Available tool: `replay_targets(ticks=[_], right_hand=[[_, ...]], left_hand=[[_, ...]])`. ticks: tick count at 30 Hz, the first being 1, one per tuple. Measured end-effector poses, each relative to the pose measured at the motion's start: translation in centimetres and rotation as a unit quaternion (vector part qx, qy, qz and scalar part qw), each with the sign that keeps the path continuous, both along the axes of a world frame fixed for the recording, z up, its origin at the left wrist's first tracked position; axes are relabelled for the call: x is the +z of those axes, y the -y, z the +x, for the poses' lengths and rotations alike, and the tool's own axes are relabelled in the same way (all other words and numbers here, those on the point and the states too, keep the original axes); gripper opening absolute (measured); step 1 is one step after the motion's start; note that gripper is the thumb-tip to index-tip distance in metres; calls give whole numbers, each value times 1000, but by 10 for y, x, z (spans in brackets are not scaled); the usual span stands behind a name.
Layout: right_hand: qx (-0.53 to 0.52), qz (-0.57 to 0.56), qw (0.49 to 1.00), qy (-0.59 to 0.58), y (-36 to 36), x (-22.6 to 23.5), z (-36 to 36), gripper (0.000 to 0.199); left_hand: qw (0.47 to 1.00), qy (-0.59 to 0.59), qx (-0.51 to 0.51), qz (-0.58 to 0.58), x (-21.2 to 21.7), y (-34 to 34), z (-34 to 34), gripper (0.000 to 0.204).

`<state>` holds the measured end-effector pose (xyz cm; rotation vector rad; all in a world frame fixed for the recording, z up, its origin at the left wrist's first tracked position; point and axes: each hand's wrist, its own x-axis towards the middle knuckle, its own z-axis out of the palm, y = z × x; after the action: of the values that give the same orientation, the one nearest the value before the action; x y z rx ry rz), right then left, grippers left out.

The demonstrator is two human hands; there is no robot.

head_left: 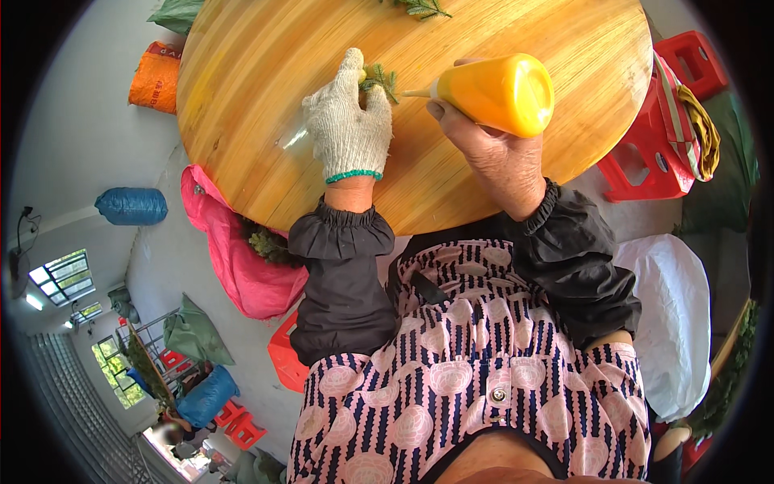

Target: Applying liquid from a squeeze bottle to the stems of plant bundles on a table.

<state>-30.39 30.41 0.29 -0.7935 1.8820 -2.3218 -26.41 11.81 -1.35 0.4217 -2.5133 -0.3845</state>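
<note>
The left hand (348, 129), in an off-white knitted glove (343, 145) with a green-edged cuff, reaches straight forward, forefinger extended and thumb bent toward it, pinching a small green needle-leaved sprig (380, 80) between them. The right hand (501, 165), bare, angles inward from the right, wrist raised, its fingers wrapped around a yellow, round-based plastic squeeze bottle (504, 95). The bottle is tipped on its side, its thin nozzle (417, 93) pointing left at the sprig; whether they touch, I cannot tell. Black elasticated sleeve covers (343, 270) cover both forearms, the right elbow bent outward. Beneath the hands spreads a round, glossy, wood-grained tabletop (258, 105), with another green sprig (426, 8) at its far side. Around it are a bright pink sack (238, 262) and an orange bag (155, 79) to the left, and a red plastic stool (645, 161) and a white sack (671, 323) to the right.
</note>
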Motion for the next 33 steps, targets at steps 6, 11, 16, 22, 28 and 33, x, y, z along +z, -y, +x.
replay_targets(ticks=[6,11,16,22,28,33], right_hand=[[-7,-88,987,133,-12,-5,2,35],[-28,-269,938,216,-17,-20,-8,19],[-15,-276,932,233,-34,-27,-19,16],[-10,-269,931,245,-31,-24,-18,15],[-26,-286,929,235,-31,-17,-9,17],[-90,-296,923,231,-45,-15,-9,15]], left_hand=[[998,-55,-20,39,-11,5,1,42],[994,-93,-17,62,-13,17,9,42],[946,-193,9,259,21,6,75,40],[938,-41,320,126,12,83,221,47],[948,63,306,-58,22,92,212,41],[983,-93,-40,152,46,45,55,46]])
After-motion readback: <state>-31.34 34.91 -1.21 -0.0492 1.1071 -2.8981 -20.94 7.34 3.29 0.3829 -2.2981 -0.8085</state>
